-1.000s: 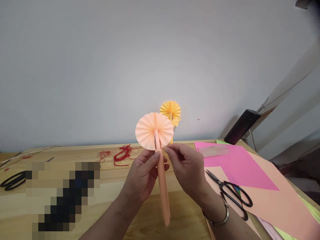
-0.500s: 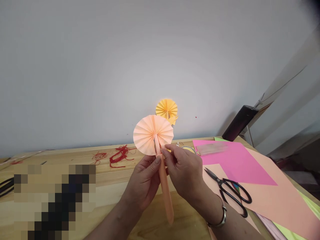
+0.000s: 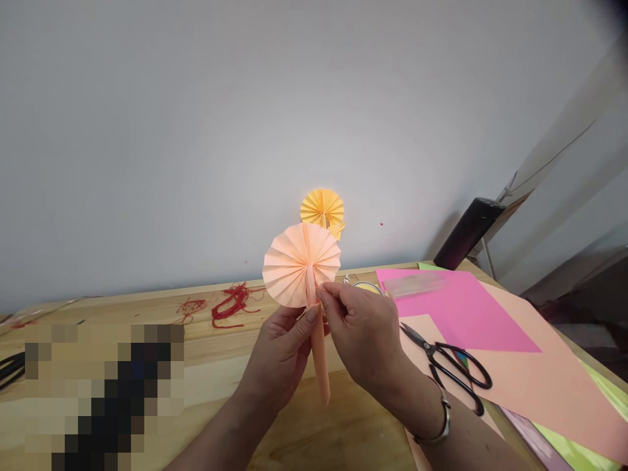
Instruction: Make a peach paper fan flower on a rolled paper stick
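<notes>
Pale grey wall (image 3: 196, 131) rises behind a wooden tabletop (image 3: 216, 353). Held above the tabletop is a peach paper fan (image 3: 289, 275), its round pleated head uppermost and its slim handle slanting downward. Left fingers close around the top of the handle just below the head, thumb in front; the left hand (image 3: 279, 350) supports it from that side. On the right hand (image 3: 366, 333), thumb and forefinger are pressed together beside the stalk, at the head's lower right edge; whether paper sits between them cannot be told. Beyond stands a yellow fan (image 3: 322, 206), partly covered. Red thread (image 3: 233, 306) lies to the left; scissors (image 3: 430, 350) and a pink sheet (image 3: 475, 317) lie to the right. Pixelation hides any writing in the lower left patch (image 3: 105, 399).
</notes>
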A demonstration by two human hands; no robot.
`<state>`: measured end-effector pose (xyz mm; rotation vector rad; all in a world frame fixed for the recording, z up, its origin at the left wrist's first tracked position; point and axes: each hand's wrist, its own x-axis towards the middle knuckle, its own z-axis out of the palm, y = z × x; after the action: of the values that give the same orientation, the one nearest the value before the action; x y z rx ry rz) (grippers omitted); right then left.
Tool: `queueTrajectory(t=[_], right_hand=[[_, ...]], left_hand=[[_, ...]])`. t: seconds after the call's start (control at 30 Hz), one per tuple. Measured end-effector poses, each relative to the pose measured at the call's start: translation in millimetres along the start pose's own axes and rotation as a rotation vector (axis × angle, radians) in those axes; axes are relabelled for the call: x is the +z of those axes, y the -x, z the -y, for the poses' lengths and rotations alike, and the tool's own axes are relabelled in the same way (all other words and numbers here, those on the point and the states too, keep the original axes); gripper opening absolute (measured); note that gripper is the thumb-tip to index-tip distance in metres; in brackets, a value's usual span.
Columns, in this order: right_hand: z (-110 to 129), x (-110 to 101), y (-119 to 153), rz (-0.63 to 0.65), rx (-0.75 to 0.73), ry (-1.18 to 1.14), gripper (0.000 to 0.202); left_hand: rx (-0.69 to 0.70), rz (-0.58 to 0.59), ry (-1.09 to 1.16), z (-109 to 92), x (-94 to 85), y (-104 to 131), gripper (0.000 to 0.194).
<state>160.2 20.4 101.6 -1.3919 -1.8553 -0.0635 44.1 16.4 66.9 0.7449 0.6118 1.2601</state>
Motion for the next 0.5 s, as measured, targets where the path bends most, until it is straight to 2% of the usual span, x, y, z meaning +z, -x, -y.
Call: queueTrajectory(t=[0.2, 0.5], right_hand=[[1.3, -3.4, -0.4, 0.069, 0.041, -0.027, 0.028], [2.9, -5.2, -0.9, 0.046, 0.03, 0.016, 0.028]], left_hand=[[0.016, -0.001, -0.067, 0.3, -2.5, -0.8, 0.026], [0.017, -0.011, -0.113, -1.8, -1.6, -1.9, 0.03]])
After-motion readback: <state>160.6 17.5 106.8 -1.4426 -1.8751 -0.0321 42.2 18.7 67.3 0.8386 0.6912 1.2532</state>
